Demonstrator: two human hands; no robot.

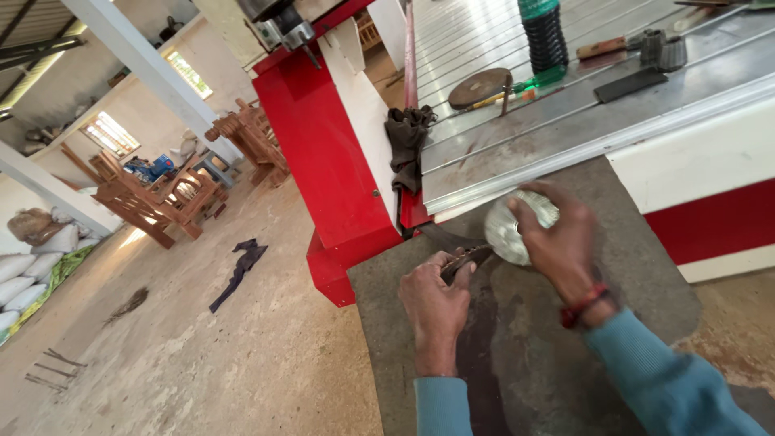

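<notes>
Right of frame centre, the right hand [557, 234] is clamped on a round silvery metal disc [510, 230]; the left hand [436, 303], lower left of it, grips a dark slim tool [467, 260] whose long axis points up-right, tip touching the disc's edge; a grey mat [630, 266] lies beneath; a dark rag [406, 145] hangs above.

I see red and white machine frame [323, 153] | dark rag [406, 141] hanging off its grooved metal bed [517, 129] | green-capped black bottle [543, 36] and round disc [478, 87] on bed | wooden chairs [161, 198] far left | white sacks [24, 270] by wall | dark cloth [238, 270] on concrete floor [202, 355]
</notes>
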